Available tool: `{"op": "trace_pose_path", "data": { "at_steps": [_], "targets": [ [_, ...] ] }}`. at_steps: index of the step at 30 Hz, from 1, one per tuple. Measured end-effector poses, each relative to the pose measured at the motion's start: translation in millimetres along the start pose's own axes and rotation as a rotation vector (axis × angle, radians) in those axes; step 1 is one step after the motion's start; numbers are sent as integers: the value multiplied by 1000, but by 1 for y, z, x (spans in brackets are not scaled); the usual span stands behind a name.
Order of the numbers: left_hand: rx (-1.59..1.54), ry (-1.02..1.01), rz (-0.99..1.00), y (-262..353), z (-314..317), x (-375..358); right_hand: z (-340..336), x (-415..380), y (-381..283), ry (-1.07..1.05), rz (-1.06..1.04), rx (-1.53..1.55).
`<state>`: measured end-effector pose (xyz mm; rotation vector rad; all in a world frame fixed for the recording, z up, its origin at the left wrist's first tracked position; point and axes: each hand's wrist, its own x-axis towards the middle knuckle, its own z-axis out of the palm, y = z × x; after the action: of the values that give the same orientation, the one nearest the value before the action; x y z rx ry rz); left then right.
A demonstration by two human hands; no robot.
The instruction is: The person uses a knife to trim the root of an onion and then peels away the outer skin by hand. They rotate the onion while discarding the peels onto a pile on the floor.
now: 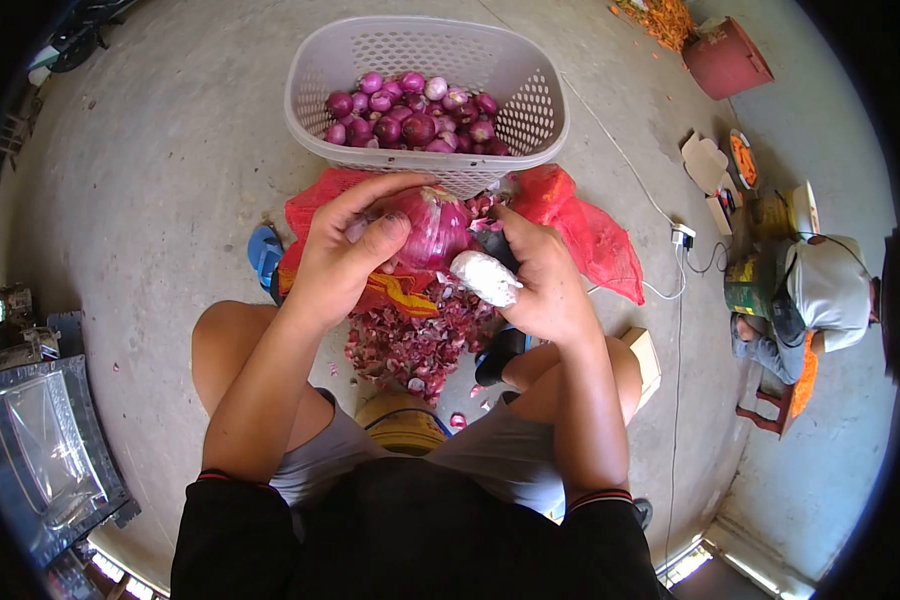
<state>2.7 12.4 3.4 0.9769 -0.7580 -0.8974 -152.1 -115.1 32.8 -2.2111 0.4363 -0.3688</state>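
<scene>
A large red onion (433, 228) is in my left hand (355, 245), whose fingers wrap round its left side and top. My right hand (550, 275) is closed at the onion's right side, round a dark object with a white wrapped part (485, 278); what the dark part is cannot be made out. Just beyond my hands stands a grey plastic basket (430, 160) holding several red onions (418, 128). Red mesh bags (595, 245) lie on the floor under and beside my hands. Below them is a heap of onion skins (410, 345).
A yellow bucket (400, 420) is between my legs. A white cable (620, 150) runs to a power socket (682, 235) on the right. Farther right a person (830, 290) sits near buckets and carrots (743, 160). A red bucket (727, 58) is at the upper right.
</scene>
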Motion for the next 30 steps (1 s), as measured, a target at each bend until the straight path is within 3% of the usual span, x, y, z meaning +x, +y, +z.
{"op": "trace_pose_path", "data": {
  "at_steps": [10, 30],
  "targets": [
    [96, -52, 32, 1, -2, 1, -3, -1, -1, -83, 37, 87],
    [123, 25, 64, -3, -1, 0, -1, -2, -5, -33, -145, -279]
  ]
}}
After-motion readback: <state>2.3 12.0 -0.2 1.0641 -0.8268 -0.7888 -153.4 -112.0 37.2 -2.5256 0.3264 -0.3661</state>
